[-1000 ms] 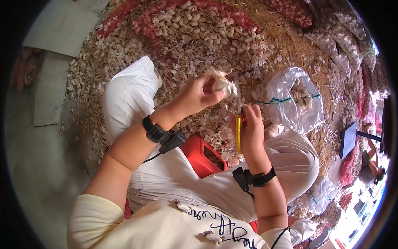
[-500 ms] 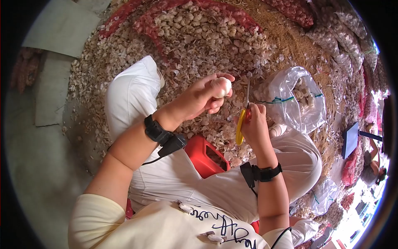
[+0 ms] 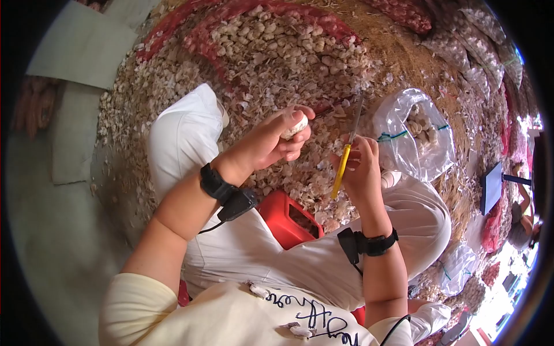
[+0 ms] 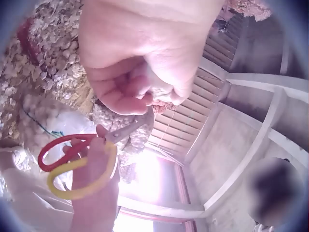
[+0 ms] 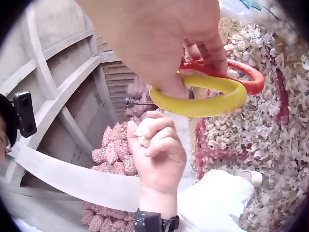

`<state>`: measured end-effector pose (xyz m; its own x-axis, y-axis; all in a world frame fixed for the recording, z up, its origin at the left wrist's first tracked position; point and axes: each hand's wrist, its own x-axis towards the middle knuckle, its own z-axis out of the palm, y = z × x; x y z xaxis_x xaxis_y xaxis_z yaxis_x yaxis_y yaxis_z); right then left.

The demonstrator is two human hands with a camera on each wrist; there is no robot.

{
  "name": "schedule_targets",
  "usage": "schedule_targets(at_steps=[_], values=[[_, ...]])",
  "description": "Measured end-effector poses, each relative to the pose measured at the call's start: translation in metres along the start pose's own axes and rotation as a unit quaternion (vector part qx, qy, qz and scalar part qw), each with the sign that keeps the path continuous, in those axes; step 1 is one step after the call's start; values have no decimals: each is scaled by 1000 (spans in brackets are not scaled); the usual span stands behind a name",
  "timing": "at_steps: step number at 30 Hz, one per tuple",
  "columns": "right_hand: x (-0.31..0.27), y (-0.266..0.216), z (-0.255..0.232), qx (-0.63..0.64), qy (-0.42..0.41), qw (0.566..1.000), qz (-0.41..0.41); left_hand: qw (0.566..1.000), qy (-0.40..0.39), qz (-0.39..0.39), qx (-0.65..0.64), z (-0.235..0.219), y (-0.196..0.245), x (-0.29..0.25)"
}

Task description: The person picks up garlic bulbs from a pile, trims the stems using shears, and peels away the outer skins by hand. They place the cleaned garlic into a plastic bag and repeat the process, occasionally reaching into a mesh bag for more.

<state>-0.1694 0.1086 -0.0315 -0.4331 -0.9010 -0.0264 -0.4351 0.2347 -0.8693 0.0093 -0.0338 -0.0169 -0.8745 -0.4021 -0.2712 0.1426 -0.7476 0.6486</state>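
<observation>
In the head view my left hand (image 3: 266,138) grips a whitish garlic bulb (image 3: 296,126), with the thumb along its near side and the fingers curled round it. Part of the bulb shows between the fingers in the right wrist view. To its right, my right hand (image 3: 362,166) holds a pair of scissors (image 3: 341,172) with one yellow and one red handle. Its metal blades point away from me, apart from the bulb. In the left wrist view the scissors (image 4: 73,194) show both handle loops, with fingers through them.
Garlic skins (image 3: 259,92) and loose garlic cover the ground around a red mesh bag (image 3: 203,36). A clear plastic bag (image 3: 404,153) of garlic stands by my right knee. Between my legs sits a red container (image 3: 277,222). Full mesh sacks (image 3: 473,52) are piled at far right.
My left hand has turned the garlic bulb over and drawn it slightly back toward me. The scissors have moved away from the bulb to the right; the stringy peel beside the bulb is gone from view.
</observation>
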Motion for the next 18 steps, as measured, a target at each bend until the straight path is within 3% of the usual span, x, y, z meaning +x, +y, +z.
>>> schedule_targets(at_steps=[1, 2, 3, 5, 7, 9, 11, 13, 15, 16, 18], values=[[0, -2, -1, 20, 3, 1000, -2, 1000, -11, -15, 2, 0, 0, 3], [-1, -5, -3, 40, 6, 999, -4, 996, 65, 2, 56, 2, -5, 5], [-1, -10, -6, 39, 15, 999, -7, 997, 57, 2, 61, -1, -11, 9], [-1, -23, -13, 135, 49, 989, -45, 957, 214, -16, 194, -18, -25, 18], [-2, -32, -23, 168, 81, 981, -50, 955, 222, -55, 187, -48, -47, 28], [-5, -42, -38, 188, 99, 975, -61, 959, 218, -154, 94, -50, -65, 35], [-12, -50, -56, 202, 113, 970, -72, 966, 202, -139, 84, -11, -69, 56], [-18, -52, -71, 218, 133, 959, -121, 991, 120, -64, 9, 34, -72, 90], [-20, -45, -83, 237, 170, 949, -122, 996, 28, -50, -63, 84, -66, 120], [-21, -45, -87, 250, 190, 943, -111, 997, 24, -53, -60, 105, -64, 126], [-23, -43, -95, 260, 215, 936, -99, 994, 103, -38, -20, 134, -62, 135]])
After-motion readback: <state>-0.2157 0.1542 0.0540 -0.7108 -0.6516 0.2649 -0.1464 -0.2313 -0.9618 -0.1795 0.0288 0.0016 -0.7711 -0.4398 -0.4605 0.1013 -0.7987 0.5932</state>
